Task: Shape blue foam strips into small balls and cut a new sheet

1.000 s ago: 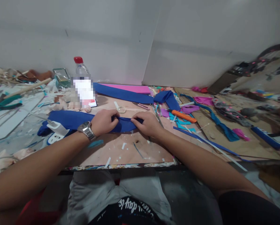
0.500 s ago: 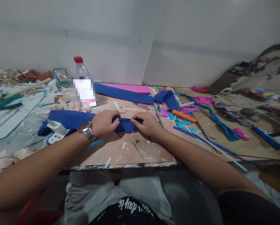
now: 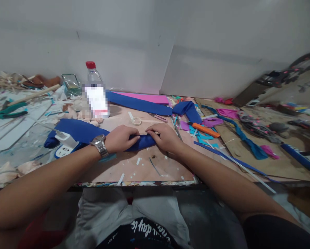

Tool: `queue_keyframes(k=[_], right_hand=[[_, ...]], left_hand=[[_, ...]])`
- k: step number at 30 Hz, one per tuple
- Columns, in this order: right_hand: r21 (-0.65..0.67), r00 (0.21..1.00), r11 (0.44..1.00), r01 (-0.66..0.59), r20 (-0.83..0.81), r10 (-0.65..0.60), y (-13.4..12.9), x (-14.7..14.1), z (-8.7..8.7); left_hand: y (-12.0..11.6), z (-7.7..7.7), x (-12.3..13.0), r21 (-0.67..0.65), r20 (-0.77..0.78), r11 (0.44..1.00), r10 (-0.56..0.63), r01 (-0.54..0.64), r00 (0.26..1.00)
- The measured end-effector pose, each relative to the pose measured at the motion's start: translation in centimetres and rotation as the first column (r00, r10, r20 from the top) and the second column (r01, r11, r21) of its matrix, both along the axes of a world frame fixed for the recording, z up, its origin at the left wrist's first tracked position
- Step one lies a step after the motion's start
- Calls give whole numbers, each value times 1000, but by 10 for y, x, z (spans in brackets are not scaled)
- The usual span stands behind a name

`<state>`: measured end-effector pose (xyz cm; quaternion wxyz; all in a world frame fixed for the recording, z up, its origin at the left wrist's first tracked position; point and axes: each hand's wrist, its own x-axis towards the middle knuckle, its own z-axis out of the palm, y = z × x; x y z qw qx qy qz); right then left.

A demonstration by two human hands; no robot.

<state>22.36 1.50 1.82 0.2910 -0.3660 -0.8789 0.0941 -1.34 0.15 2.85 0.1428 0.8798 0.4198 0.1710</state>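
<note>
A blue fabric strip (image 3: 78, 130) runs across the wooden board from the left to between my hands. My left hand (image 3: 122, 138), below a metal watch (image 3: 100, 144), pinches the strip with thumb and fingers. Close by on the right, my right hand (image 3: 165, 138) grips the strip's other end. The short stretch between them looks folded and slightly bunched. Just behind the hands lies a ring of tape (image 3: 136, 120). The undersides of the fingers are hidden.
Behind stand a phone (image 3: 96, 100) and a red-capped bottle (image 3: 94, 73). Another blue strip (image 3: 139, 103) lies over pink fabric. On the right are an orange cutter (image 3: 205, 130), scraps and a blue-handled tool (image 3: 299, 155). Green pliers (image 3: 11, 110) and a power strip (image 3: 65, 148) are left.
Both hands have come slightly closer together on the blue strip, and the stretch between them is now more bunched. The whole view has shifted a little.
</note>
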Motion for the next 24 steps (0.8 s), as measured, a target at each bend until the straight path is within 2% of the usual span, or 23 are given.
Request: queue_keyframes(k=[5,10,18,24], right_hand=[[106,998,993,-50,-42,54,-4,0,5],[20,994,995,-95,64,94,-10,-5,2],[-16,995,995,-100,18,101,-11,-5,-2],[-23,991,991,-133,-20,133,-11,-5,-2]], left_hand=[[-2,0,2,-18,22,1000,-8,8,1000],[-4,-2,3,-33,46,999,-26,28,999],[-5,2,2,-81,32,995,-58,61,998],[-2,4,1,-206,116,975,-61,84,991]])
